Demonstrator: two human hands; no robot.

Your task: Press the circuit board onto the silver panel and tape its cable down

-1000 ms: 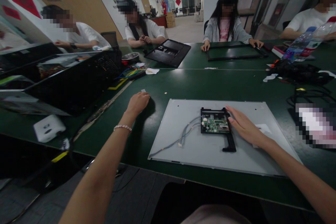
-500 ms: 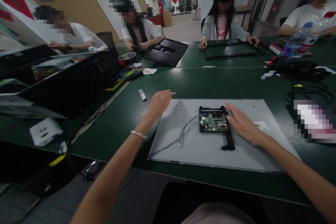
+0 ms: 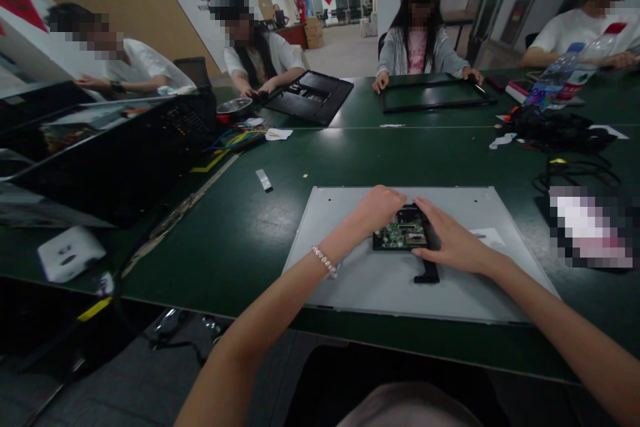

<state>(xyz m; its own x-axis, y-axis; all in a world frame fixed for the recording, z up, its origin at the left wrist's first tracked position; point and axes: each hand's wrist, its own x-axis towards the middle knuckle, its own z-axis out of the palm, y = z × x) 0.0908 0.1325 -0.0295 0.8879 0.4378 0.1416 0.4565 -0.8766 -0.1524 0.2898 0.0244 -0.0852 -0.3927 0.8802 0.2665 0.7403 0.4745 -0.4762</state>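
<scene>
A flat silver-grey panel lies in front of me. Resting on it is a black plastic bracket that carries a green circuit board. My left hand, a beaded bracelet at its wrist, is closed over the far left part of the bracket; its fingertips and whatever they pinch are hidden. Along the bracket's right side my right hand grips, fingers at the far edge and thumb by the board. My left forearm covers the cables.
A small pale scrap and a silver strip lie beyond the panel. Left are an opened black computer case and a white box. Plastic bottles and black cables lie right. Several people sit around the table.
My left hand has moved right from the panel's far left corner onto the bracket, letting go of a small pale scrap. My right thumb has come down beside the board.
</scene>
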